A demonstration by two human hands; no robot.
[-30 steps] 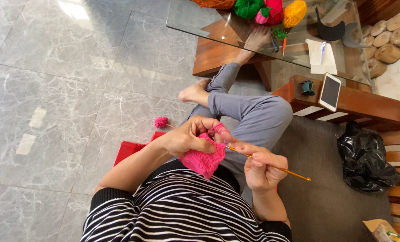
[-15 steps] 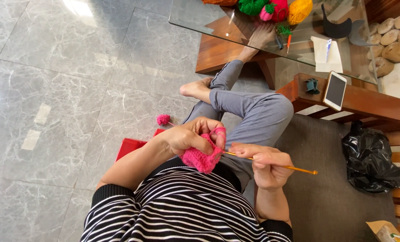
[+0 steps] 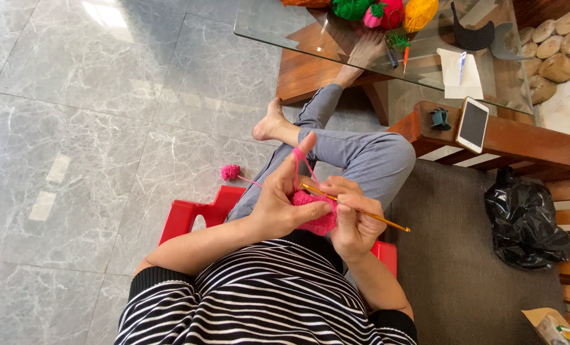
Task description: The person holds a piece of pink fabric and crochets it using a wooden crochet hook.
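Note:
A small pink crochet piece (image 3: 315, 216) sits between both hands above my lap. My left hand (image 3: 285, 201) grips it from the left, with a strand of pink yarn (image 3: 296, 165) looped over its raised forefinger. My right hand (image 3: 355, 220) pinches a thin golden crochet hook (image 3: 374, 218), its tip pushed into the top of the piece and its tail pointing right. The strand runs down to a little pink yarn ball (image 3: 230, 172) lying on the grey floor to the left.
I sit on a red plastic stool (image 3: 189, 216), legs in grey trousers stretched toward a glass-topped wooden table (image 3: 278, 29) bearing coloured yarn balls (image 3: 387, 11). A phone (image 3: 472, 124) lies on a wooden ledge. A black bag (image 3: 524, 220) rests on the dark mat at right.
Both hands have come closer together over the pink piece. My left forefinger has lifted with the strand over it, and the hook's tip has gone into the work.

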